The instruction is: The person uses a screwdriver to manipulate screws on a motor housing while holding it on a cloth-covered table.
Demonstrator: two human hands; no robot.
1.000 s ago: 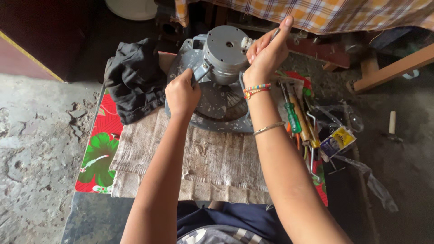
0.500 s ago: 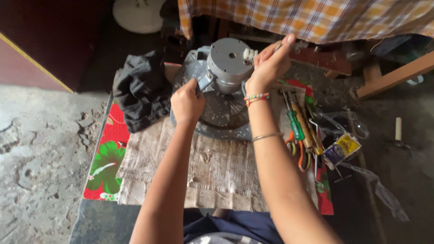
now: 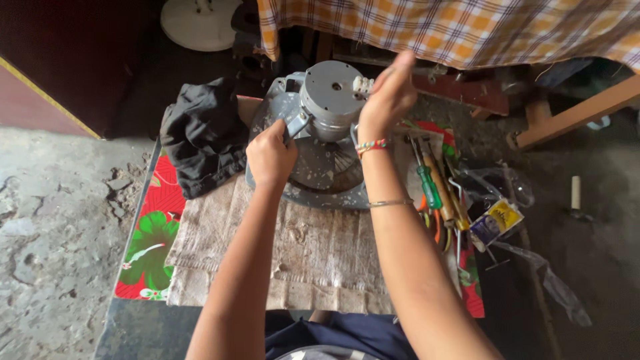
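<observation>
Cracked grey concrete floor [image 3: 47, 220], checked cloth [image 3: 467, 27] overhanging above, dark red wall [image 3: 40, 100] left

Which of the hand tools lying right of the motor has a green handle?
The green-handled screwdriver, leftmost of the row beside the right forearm; the neighbouring tools have brown or orange handles.

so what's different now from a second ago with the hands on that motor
Very little. The right hand has shifted slightly, its fingers now reaching over the far rim of the grey motor. The left hand keeps its grip on the bracket at the motor's near side. Motor, black cloth and screwdrivers stayed put.
</observation>
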